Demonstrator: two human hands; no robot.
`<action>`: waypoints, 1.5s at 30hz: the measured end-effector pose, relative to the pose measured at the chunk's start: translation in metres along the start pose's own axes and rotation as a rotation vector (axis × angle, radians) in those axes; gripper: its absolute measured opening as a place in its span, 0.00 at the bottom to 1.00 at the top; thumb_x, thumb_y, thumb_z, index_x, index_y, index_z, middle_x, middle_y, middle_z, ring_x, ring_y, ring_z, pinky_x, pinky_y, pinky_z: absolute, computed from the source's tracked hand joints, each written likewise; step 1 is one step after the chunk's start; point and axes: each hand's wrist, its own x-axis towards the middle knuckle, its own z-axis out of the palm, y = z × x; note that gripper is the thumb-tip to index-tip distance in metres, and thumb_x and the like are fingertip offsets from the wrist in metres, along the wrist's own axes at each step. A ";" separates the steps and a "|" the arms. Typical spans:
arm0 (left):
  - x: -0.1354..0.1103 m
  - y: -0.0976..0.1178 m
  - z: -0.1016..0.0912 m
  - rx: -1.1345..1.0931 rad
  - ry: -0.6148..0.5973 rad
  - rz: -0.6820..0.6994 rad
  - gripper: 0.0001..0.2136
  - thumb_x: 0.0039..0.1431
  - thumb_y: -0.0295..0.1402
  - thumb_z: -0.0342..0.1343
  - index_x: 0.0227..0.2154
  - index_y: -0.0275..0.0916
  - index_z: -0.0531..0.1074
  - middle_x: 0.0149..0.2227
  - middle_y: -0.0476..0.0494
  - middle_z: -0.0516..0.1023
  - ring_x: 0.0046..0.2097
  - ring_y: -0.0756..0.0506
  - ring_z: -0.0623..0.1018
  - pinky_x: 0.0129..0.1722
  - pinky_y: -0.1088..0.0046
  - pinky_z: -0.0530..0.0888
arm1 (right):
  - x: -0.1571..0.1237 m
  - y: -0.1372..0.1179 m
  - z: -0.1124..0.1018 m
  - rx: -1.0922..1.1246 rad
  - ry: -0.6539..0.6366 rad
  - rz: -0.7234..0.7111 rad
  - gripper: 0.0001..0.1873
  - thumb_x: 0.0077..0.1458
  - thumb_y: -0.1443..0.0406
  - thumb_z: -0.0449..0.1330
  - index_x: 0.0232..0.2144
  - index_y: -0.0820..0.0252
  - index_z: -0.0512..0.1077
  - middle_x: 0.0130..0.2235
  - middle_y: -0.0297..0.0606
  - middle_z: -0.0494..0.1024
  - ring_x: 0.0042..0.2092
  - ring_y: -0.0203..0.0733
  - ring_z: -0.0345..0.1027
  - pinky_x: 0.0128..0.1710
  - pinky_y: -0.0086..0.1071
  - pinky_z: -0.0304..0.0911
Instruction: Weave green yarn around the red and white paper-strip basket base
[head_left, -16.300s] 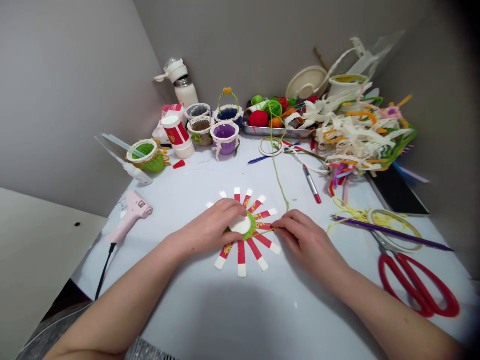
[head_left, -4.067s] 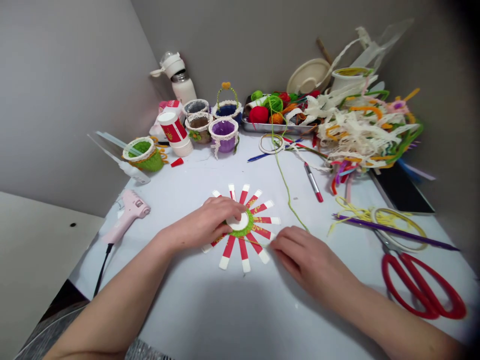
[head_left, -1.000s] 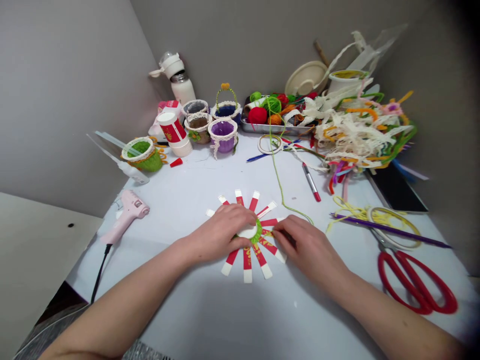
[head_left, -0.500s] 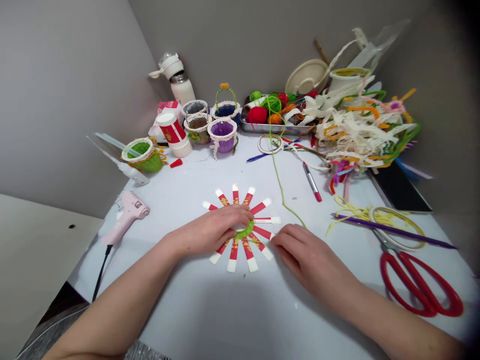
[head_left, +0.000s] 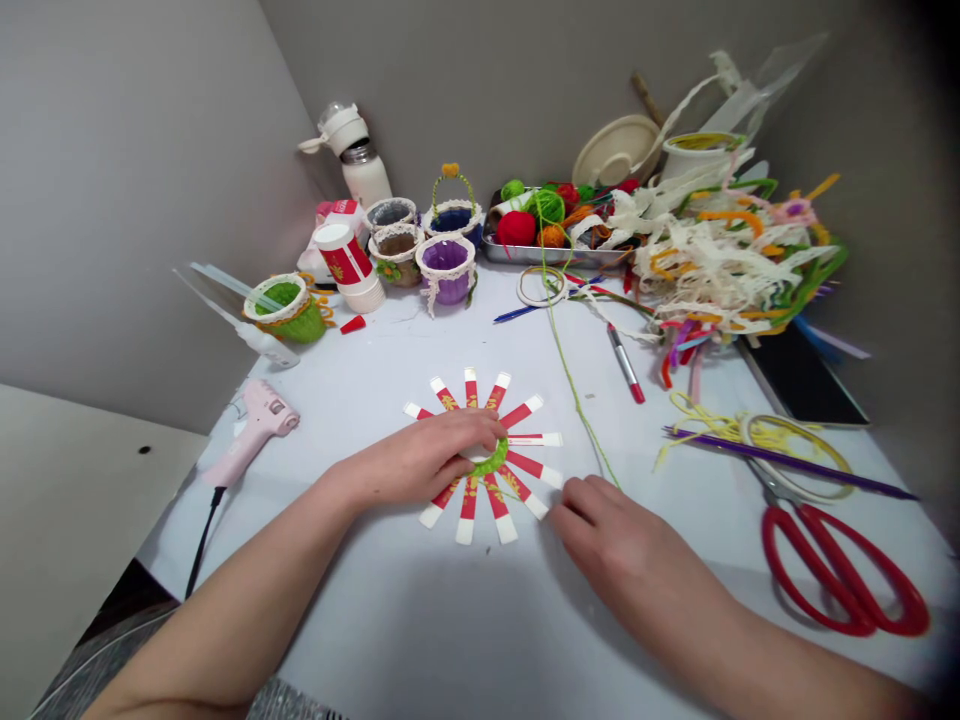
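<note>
A paper cup [head_left: 497, 505], cut into red and white strips, lies splayed like a sun on the table. Green yarn is woven in a ring [head_left: 492, 464] around its middle. My left hand [head_left: 442, 450] rests over the cup's left side, its fingers and thumb gripping the centre and hiding part of it. Just right of the strips, my right hand [head_left: 600, 525] has its fingers closed in a pinch on the green yarn [head_left: 592, 436]. One length runs from the ring to this hand; another trails back to a green yarn ball [head_left: 547, 208].
A pink glue gun [head_left: 255, 430] lies at left, and red-handled scissors [head_left: 832, 570] at right. Small decorated baskets [head_left: 446, 270] and stacked cups [head_left: 345, 262] stand behind. A metal tray [head_left: 555, 256] of yarn and a heap of lace [head_left: 727, 260] fill the back right.
My right hand has shifted slightly down and to the right, and the trailing yarn hangs straighter. My left hand and the cup look unchanged.
</note>
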 end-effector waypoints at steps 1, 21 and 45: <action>0.000 0.000 0.000 0.000 0.001 0.003 0.10 0.74 0.24 0.50 0.51 0.41 0.71 0.61 0.36 0.77 0.67 0.40 0.73 0.65 0.53 0.74 | 0.000 0.001 0.000 -0.005 0.000 0.015 0.15 0.52 0.82 0.56 0.31 0.58 0.69 0.35 0.40 0.73 0.35 0.44 0.67 0.33 0.34 0.63; 0.013 0.014 0.014 0.022 0.002 0.045 0.04 0.71 0.26 0.55 0.44 0.41 0.70 0.51 0.39 0.81 0.58 0.39 0.79 0.60 0.55 0.73 | 0.031 0.033 0.018 0.263 0.202 0.292 0.09 0.67 0.71 0.55 0.35 0.57 0.73 0.35 0.35 0.76 0.36 0.41 0.72 0.37 0.33 0.64; -0.003 -0.002 -0.004 0.252 0.017 -0.101 0.10 0.74 0.26 0.50 0.52 0.45 0.70 0.63 0.42 0.75 0.67 0.38 0.70 0.65 0.54 0.64 | 0.020 0.021 0.006 0.300 0.103 0.057 0.10 0.69 0.72 0.54 0.39 0.60 0.76 0.37 0.40 0.76 0.39 0.43 0.71 0.38 0.34 0.67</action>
